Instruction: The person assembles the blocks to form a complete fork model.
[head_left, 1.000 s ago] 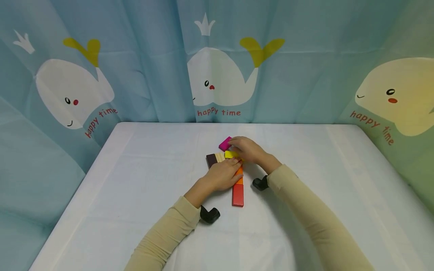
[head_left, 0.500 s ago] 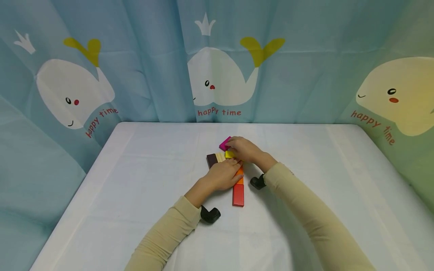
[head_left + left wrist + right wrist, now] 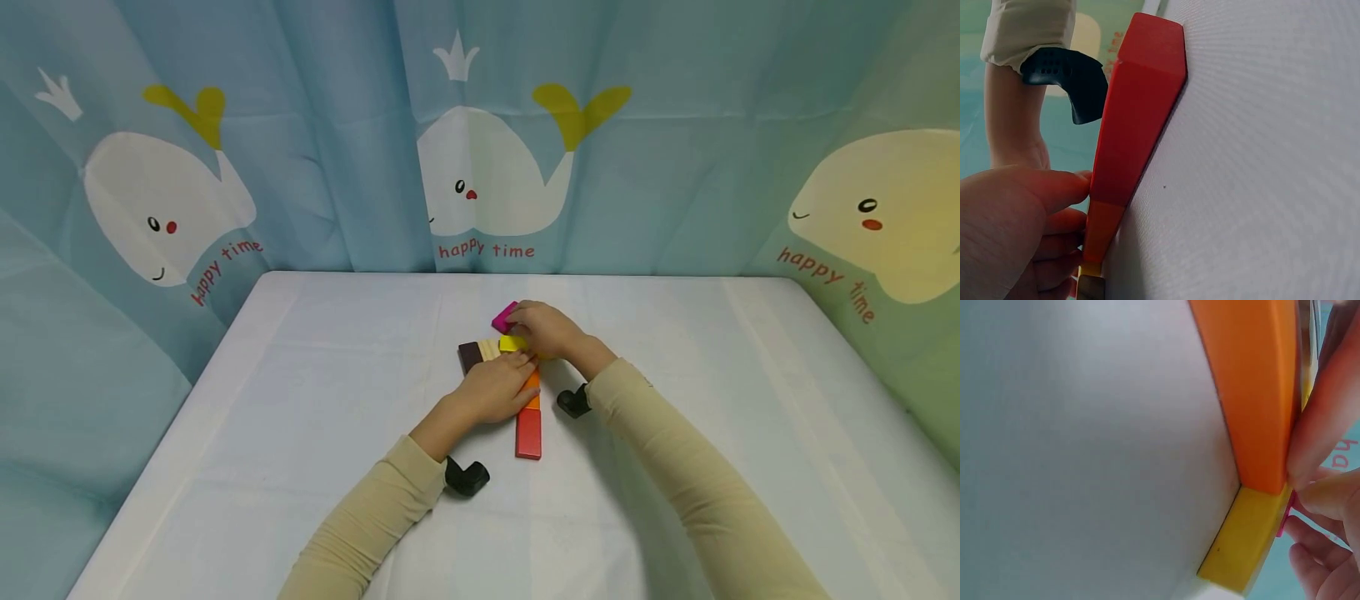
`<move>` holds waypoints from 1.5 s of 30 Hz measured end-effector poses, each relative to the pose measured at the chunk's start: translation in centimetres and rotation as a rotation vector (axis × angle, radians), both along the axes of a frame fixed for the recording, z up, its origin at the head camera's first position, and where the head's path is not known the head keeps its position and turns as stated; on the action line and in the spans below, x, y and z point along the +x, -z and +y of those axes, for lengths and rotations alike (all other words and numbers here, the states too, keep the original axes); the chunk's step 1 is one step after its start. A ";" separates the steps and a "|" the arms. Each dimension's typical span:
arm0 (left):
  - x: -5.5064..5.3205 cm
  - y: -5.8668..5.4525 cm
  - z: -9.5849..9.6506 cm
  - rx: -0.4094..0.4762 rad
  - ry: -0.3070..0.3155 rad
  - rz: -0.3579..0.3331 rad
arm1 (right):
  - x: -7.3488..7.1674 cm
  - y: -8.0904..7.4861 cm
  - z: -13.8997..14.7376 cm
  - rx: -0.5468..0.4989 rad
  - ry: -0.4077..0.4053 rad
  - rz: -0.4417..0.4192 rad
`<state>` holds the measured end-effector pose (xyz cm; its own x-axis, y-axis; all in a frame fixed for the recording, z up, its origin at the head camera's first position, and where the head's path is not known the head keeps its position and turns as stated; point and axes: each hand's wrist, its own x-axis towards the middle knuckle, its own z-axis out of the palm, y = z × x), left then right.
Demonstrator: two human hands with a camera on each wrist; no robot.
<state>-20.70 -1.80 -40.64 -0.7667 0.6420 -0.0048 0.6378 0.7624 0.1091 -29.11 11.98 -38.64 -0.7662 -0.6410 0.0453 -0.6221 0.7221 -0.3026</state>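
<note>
My left hand [image 3: 491, 390] rests over a group of flat coloured blocks, its fingers stretched out across them. Its thumb touches the side of the row where a red block [image 3: 528, 435] meets an orange block [image 3: 532, 393]. To the left of its fingertips lie a dark brown block [image 3: 470, 356] and cream blocks [image 3: 489, 349]. My right hand [image 3: 551, 331] reaches in behind, holding a magenta block [image 3: 503, 317] by its right end with curled fingers. Below those fingers sits a yellow block [image 3: 512, 343]. In the right wrist view, another yellow block [image 3: 1241, 537] abuts the orange one.
A white cloth covers the table [image 3: 337, 400]. Black wrist mounts [image 3: 467, 479] stick out beneath both sleeves, low over the cloth. Behind the table's far edge hangs a blue curtain [image 3: 337, 192] printed with whales.
The magenta block has shifted slightly to the right along with the fingers of my right hand. My left hand keeps its place on the blocks.
</note>
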 end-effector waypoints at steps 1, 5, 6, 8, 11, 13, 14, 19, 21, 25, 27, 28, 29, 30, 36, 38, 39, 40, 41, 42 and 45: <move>0.0 0.0 0.0 -0.001 0.000 -0.002 | 0.0 0.0 0.1 -0.003 0.012 -0.005; 0.0 -0.1 0.0 -0.013 -0.008 -0.014 | -0.1 0.1 0.2 -0.014 0.032 -0.010; 0.0 -0.1 0.0 -0.016 -0.010 -0.015 | -0.2 0.1 0.2 -0.015 0.033 -0.010; 0.1 -0.1 0.0 -0.021 -0.012 -0.017 | -0.2 0.1 0.2 -0.012 0.033 -0.006; 0.1 -0.2 0.0 -0.019 -0.014 -0.017 | -0.3 0.1 0.3 -0.008 0.032 0.002; 0.1 -0.1 0.0 -0.017 -0.014 -0.018 | -0.4 0.1 0.4 -0.010 0.030 0.009; 0.1 -0.1 0.0 -0.015 -0.014 -0.017 | -0.4 0.1 0.4 -0.012 0.028 0.014; 0.1 0.0 -0.1 -0.010 -0.015 -0.018 | -0.6 0.3 0.6 -0.017 0.010 0.031; 0.1 0.0 -0.1 -0.011 -0.015 -0.020 | -0.7 0.3 0.6 -0.017 0.003 0.029; 0.1 0.0 -0.1 -0.010 -0.010 -0.020 | -0.8 0.3 0.7 -0.004 0.015 0.028; 0.1 0.0 -0.1 -0.011 -0.006 -0.018 | -0.8 0.3 0.8 0.009 0.035 0.027; 0.1 0.0 -0.1 -0.012 -0.005 -0.017 | -0.8 0.3 0.9 0.015 0.044 0.027; 0.1 0.0 -0.1 -0.012 -0.004 -0.016 | -0.9 0.3 0.9 0.021 0.053 0.026; 0.1 0.0 0.0 -0.014 -0.004 -0.016 | -0.9 0.3 0.9 0.025 0.058 0.025; 0.1 0.0 -0.1 -0.006 -0.004 -0.014 | -1.0 0.5 0.9 0.022 0.079 0.039; 0.1 -0.1 -0.1 -0.002 0.000 -0.013 | -1.0 0.6 0.8 0.015 0.095 0.043; 0.1 -0.1 -0.1 -0.002 0.002 -0.014 | -1.0 0.6 0.8 0.012 0.103 0.044; 0.1 -0.1 -0.1 0.000 0.003 -0.015 | -1.0 0.6 0.8 0.008 0.110 0.047; 0.1 -0.1 0.0 -0.001 0.004 -0.016 | -1.0 0.6 0.8 0.003 0.115 0.051; 0.1 -0.1 0.0 -0.001 0.003 -0.017 | -1.0 0.6 0.8 0.000 0.120 0.053; 0.1 -0.3 -0.1 -0.001 0.000 -0.019 | -1.0 0.5 0.8 -0.005 0.131 0.061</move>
